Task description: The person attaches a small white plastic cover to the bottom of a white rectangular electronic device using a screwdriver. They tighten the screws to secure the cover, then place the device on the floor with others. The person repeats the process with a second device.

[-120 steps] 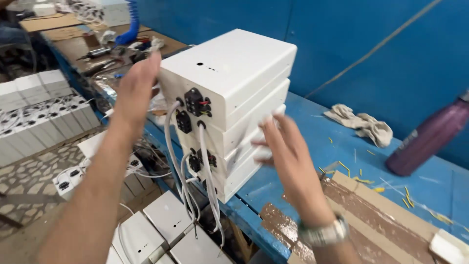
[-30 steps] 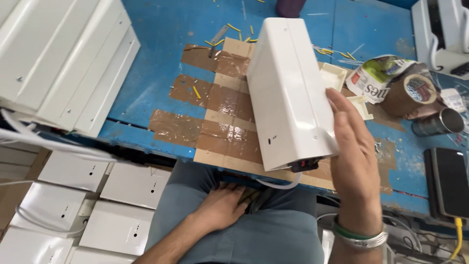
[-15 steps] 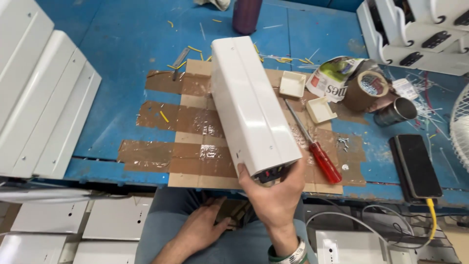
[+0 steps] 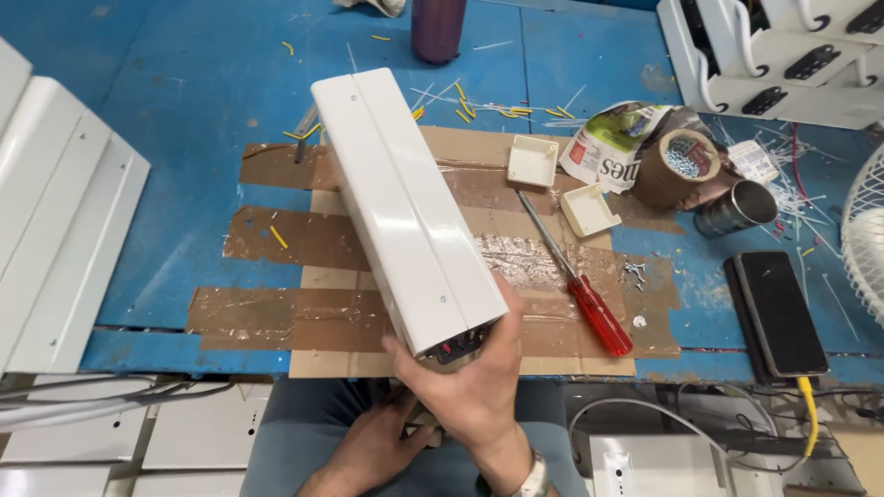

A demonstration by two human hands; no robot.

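Blue workbench patched with taped cardboard [image 4: 276, 313]: the long white metal box [image 4: 405, 207] has swung lengthwise toward centre frame, right hand [image 4: 470, 387] gripping its near end; left hand [image 4: 368, 446] rests loosely open below, holding nothing.

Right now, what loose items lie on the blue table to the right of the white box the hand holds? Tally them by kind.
Small cream trays: 2
Red-handled screwdriver: 1
Brown tape roll: 1
Metal cup: 1
Black phone: 1
Crumpled newspaper: 1
Total: 7
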